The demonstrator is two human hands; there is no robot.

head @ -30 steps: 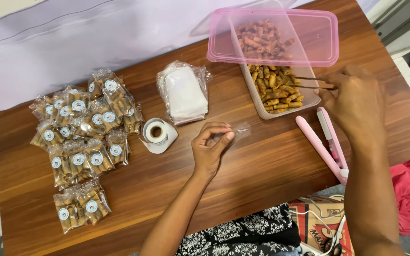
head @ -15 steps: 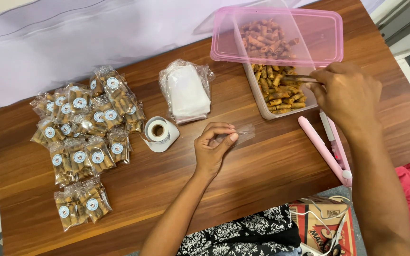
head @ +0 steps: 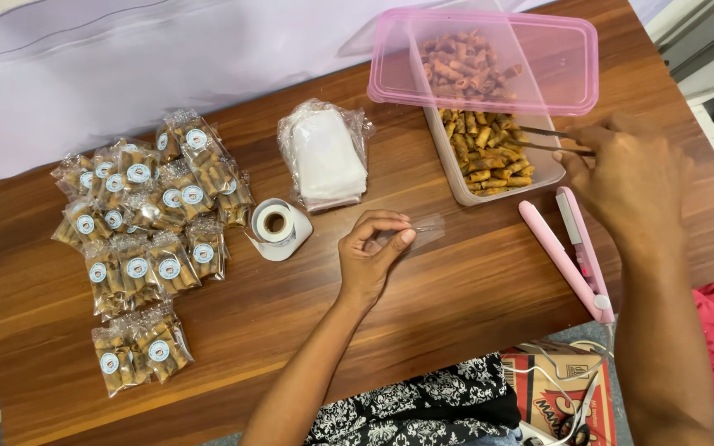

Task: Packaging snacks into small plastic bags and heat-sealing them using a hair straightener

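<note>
My left hand (head: 371, 256) rests on the wooden table (head: 456, 297) and pinches a small clear plastic bag (head: 420, 234) between thumb and fingers. My right hand (head: 630, 177) holds metal tongs (head: 543, 140) whose tips reach into a clear plastic container (head: 456, 186) of small brown rolled snacks (head: 483, 149). The container's pink lid (head: 489, 62) leans over its far end, with more snacks visible through it.
A pile of filled, sticker-sealed snack bags (head: 138, 227) lies at the left. A roll of round stickers (head: 275, 223) and a packet of empty clear bags (head: 326, 157) sit mid-table. A pink heat-sealing iron (head: 570, 252) lies by my right wrist. A cardboard box (head: 559, 392) stands below the table edge.
My right hand has shifted slightly, keeping the tongs in the container. My left hand stays in place on the clear bag.
</note>
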